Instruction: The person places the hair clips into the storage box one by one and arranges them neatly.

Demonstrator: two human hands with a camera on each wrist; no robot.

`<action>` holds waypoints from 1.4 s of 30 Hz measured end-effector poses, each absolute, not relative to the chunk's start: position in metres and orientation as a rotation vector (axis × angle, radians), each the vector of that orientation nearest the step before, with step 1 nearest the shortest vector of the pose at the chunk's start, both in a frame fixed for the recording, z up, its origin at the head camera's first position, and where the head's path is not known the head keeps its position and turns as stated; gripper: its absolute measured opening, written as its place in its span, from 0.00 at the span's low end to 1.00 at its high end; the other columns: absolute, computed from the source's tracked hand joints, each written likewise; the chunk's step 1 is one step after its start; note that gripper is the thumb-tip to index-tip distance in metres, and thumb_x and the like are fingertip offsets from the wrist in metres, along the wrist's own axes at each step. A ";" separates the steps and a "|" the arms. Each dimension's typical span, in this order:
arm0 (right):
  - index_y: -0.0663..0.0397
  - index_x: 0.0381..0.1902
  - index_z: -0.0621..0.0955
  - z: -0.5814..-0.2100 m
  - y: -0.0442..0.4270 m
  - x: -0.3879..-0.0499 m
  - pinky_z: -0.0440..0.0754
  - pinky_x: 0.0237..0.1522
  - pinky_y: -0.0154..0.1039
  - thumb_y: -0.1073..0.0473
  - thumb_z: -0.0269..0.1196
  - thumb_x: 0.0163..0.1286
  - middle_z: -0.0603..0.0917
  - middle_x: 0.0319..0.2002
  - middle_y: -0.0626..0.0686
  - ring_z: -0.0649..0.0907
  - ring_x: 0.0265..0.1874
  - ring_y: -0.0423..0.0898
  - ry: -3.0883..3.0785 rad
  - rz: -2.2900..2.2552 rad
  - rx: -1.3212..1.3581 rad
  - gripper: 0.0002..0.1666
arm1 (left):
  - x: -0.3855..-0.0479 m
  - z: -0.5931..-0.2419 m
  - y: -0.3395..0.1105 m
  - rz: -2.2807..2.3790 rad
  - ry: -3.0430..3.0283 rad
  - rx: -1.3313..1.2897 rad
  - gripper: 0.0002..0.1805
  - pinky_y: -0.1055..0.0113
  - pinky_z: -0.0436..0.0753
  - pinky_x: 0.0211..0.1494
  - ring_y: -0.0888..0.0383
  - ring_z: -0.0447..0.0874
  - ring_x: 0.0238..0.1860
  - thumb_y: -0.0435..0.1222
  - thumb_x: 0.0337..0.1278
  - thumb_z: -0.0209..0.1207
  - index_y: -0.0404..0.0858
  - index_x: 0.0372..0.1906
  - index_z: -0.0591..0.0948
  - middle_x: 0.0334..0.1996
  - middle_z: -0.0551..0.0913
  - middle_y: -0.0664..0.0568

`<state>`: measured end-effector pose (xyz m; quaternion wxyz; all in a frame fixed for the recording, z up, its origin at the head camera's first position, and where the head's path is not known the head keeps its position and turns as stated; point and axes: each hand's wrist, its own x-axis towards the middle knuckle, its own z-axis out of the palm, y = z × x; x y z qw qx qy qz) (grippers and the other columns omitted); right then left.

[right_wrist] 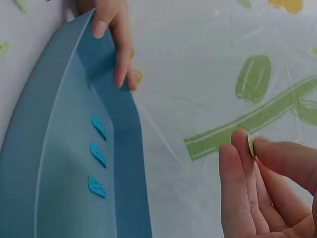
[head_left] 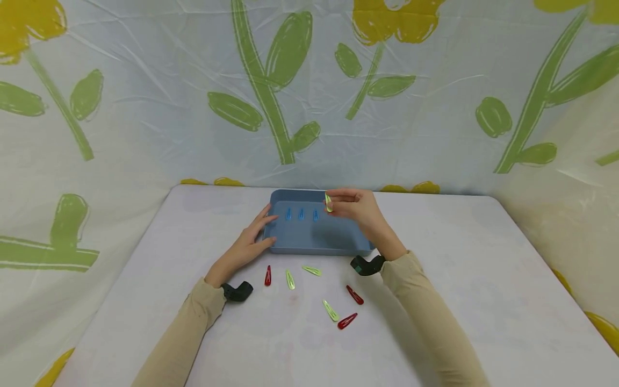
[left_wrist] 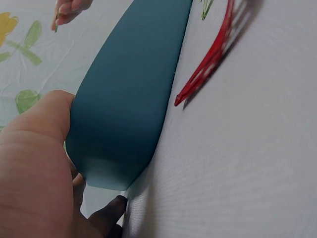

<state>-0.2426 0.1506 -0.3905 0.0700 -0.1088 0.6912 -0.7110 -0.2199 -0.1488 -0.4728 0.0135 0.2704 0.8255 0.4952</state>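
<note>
A blue tray (head_left: 309, 251) stands at the back of the table, with three blue hair clips (head_left: 301, 214) in a row inside. My left hand (head_left: 249, 239) rests on the tray's left side, its fingers spread and touching the rim. Above the tray's back right part, my right hand (head_left: 355, 209) pinches a light green hair clip (head_left: 329, 202) between thumb and fingertips. In the right wrist view this green clip (right_wrist: 251, 146) shows edge-on, clear of the tray.
In front of the tray lie three red hair clips (head_left: 355, 295) and three light green hair clips (head_left: 330, 310), scattered on the white tabletop (head_left: 271, 344). A flower-printed sheet (head_left: 169, 107) hangs behind the table. Both wrists carry a black device (head_left: 367, 265).
</note>
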 end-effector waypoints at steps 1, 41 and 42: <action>0.73 0.57 0.79 -0.391 0.150 -0.244 0.84 0.49 0.48 0.70 0.65 0.66 0.87 0.42 0.59 0.89 0.39 0.50 2.058 -2.166 -0.298 0.22 | -0.220 -0.473 -0.149 1.542 2.570 0.845 0.31 0.40 0.51 0.74 0.40 0.42 0.78 0.27 0.66 0.56 0.27 0.72 0.63 0.78 0.44 0.36; 0.68 0.60 0.79 -0.445 0.137 -0.315 0.78 0.59 0.45 0.71 0.65 0.66 0.84 0.51 0.60 0.84 0.41 0.45 1.947 -2.094 0.286 0.23 | -0.221 -0.473 -0.148 1.549 2.561 0.848 0.30 0.40 0.55 0.74 0.40 0.42 0.78 0.27 0.67 0.56 0.26 0.71 0.63 0.78 0.44 0.35; 0.67 0.59 0.79 -0.446 0.137 -0.315 0.78 0.59 0.44 0.70 0.65 0.66 0.85 0.49 0.59 0.84 0.40 0.45 1.952 -2.088 0.305 0.23 | -0.221 -0.473 -0.148 1.551 2.561 0.845 0.30 0.41 0.54 0.74 0.40 0.42 0.78 0.27 0.66 0.56 0.26 0.71 0.63 0.78 0.44 0.36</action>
